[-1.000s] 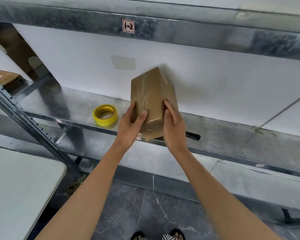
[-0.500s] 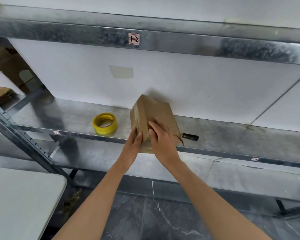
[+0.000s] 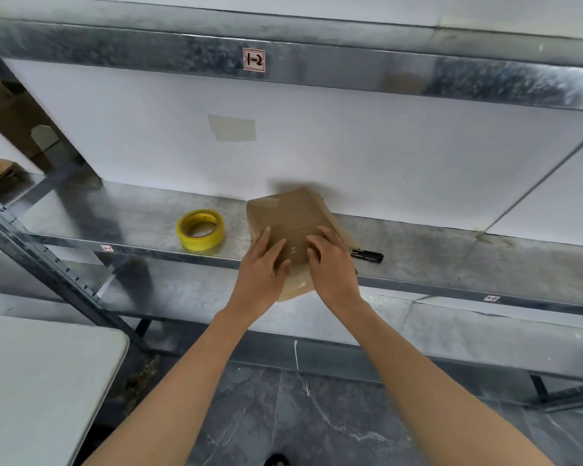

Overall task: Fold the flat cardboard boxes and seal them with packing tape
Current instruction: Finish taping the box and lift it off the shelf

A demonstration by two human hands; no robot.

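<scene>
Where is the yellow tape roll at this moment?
In the head view, the yellow tape roll lies flat on the metal shelf near its front edge, just left of the cardboard box.

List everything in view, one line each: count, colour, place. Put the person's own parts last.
cardboard box: one, brown, on the shelf, under both hands
tape roll: one, yellow, flat on the shelf, left of the box, apart from it
tool: one, black, on the shelf right of the box; kind unclear
shelf: one, grey metal, across the middle
label: one, white and red, on the upper beam
patch: one, beige, on the white wall
table: one, white, lower left
floor: dark grey, bottom
left hand: one, rests flat on the box
right hand: one, rests flat on the box
</scene>
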